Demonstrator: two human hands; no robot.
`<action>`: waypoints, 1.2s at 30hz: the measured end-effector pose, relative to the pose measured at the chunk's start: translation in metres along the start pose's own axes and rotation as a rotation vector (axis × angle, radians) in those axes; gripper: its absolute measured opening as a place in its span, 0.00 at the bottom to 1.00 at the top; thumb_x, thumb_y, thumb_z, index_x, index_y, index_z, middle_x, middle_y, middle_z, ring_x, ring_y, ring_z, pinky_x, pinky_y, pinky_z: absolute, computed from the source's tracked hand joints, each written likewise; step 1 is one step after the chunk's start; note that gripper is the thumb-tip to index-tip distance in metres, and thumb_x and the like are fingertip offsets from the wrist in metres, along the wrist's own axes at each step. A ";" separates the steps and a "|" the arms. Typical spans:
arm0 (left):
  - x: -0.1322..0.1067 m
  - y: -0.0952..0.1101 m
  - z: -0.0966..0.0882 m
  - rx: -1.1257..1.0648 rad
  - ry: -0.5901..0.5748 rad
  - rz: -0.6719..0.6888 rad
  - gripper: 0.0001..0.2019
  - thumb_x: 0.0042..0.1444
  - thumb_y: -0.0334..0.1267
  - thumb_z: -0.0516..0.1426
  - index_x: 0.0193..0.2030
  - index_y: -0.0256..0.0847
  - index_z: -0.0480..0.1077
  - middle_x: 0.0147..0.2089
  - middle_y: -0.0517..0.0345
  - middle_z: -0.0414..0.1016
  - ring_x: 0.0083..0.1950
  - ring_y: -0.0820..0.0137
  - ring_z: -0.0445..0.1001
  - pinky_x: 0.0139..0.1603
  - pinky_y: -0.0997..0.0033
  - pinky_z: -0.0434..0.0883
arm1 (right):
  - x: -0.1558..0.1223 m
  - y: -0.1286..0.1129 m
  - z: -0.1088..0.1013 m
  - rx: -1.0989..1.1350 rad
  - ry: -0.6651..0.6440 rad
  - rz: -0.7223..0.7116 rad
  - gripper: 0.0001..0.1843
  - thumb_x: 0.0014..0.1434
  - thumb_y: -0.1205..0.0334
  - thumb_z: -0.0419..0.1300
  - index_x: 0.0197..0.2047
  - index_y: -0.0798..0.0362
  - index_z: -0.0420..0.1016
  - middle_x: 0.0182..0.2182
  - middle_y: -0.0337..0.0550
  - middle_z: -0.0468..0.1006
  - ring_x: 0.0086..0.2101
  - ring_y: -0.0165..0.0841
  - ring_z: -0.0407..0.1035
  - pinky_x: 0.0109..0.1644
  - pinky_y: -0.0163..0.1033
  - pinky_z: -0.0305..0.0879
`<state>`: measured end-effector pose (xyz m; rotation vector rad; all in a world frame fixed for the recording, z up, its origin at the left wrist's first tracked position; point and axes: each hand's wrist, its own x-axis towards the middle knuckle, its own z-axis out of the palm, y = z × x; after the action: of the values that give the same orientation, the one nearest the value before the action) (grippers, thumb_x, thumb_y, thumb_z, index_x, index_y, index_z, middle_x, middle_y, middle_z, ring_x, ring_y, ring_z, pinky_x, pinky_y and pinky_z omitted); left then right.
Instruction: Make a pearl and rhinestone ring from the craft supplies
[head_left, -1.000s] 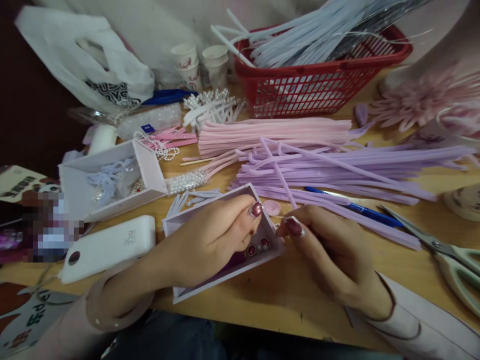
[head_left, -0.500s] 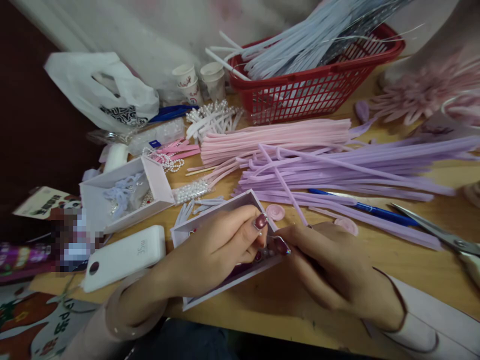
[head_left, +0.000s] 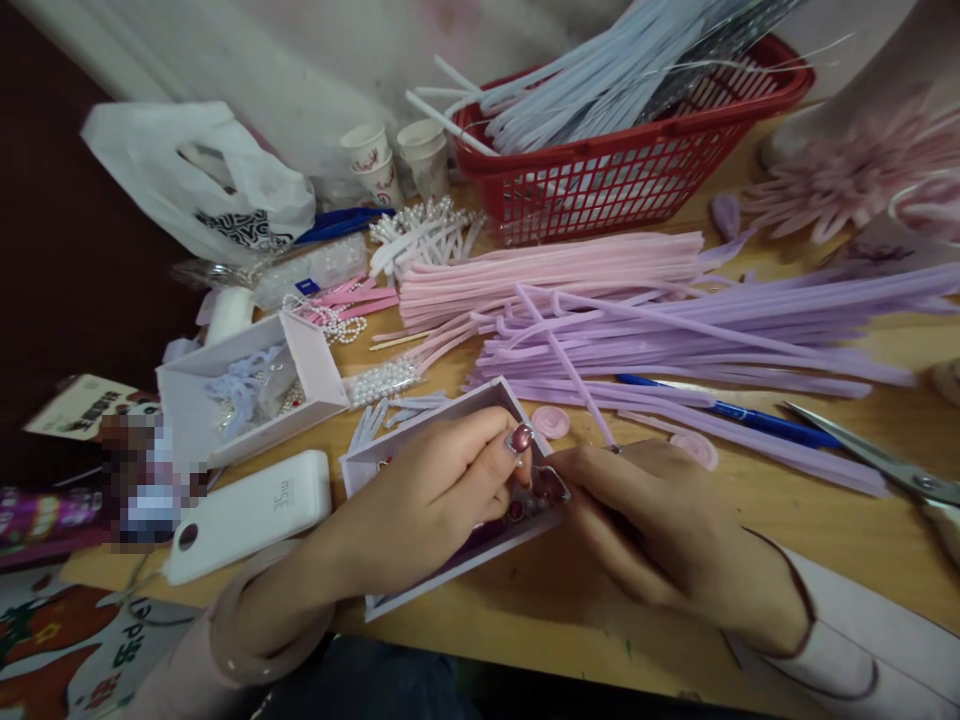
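Observation:
My left hand (head_left: 442,490) reaches over the open lilac box (head_left: 412,597), its thumb and fingers pinched. What lies between the fingertips is too small to make out. Close against it, at the box's right end, is my right hand (head_left: 660,530), fingers curled and closed. A purple pipe cleaner (head_left: 571,368) runs down from over the pile into my right hand; the grip on it is hidden behind the knuckles. Inside the box, dark red beads (head_left: 516,510) and clear ones show beneath the fingertips. A coiled pink disc (head_left: 550,421) lies just beyond the box's right end.
Pink pipe cleaners (head_left: 547,270) and a purple pile (head_left: 675,340) lie behind my hands. Scissors (head_left: 877,465) and a blue pen (head_left: 772,423) are to the right. A second box (head_left: 247,447), a white power bank (head_left: 251,515) and a red basket (head_left: 600,185) surround the work.
My right thumb has shifted slightly left, toward the left fingertips. Both hands otherwise keep their places by the box.

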<state>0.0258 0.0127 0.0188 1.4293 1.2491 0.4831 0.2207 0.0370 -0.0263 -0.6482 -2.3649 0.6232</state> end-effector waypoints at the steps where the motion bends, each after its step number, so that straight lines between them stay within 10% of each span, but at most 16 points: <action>1: 0.000 0.000 0.000 0.014 0.004 0.003 0.17 0.70 0.47 0.43 0.32 0.40 0.59 0.26 0.69 0.58 0.24 0.80 0.57 0.24 0.79 0.58 | 0.000 0.000 0.000 0.002 -0.005 0.001 0.10 0.62 0.72 0.47 0.30 0.51 0.58 0.18 0.29 0.58 0.18 0.24 0.51 0.23 0.33 0.46; 28: -0.003 0.004 0.008 0.017 0.027 0.038 0.22 0.66 0.55 0.47 0.29 0.40 0.62 0.25 0.67 0.61 0.26 0.77 0.59 0.24 0.75 0.54 | -0.001 0.008 0.000 0.154 -0.031 0.023 0.08 0.68 0.57 0.50 0.45 0.51 0.62 0.26 0.38 0.74 0.24 0.31 0.65 0.27 0.36 0.56; 36: -0.004 0.001 -0.008 0.230 0.245 0.055 0.16 0.68 0.45 0.47 0.33 0.41 0.68 0.23 0.66 0.68 0.24 0.76 0.64 0.27 0.75 0.59 | -0.001 0.005 -0.004 0.196 0.083 0.088 0.07 0.69 0.64 0.48 0.38 0.48 0.64 0.21 0.34 0.69 0.20 0.28 0.63 0.25 0.34 0.58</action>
<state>0.0176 0.0133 0.0236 1.6375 1.5019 0.5797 0.2258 0.0415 -0.0268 -0.6796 -2.1741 0.8383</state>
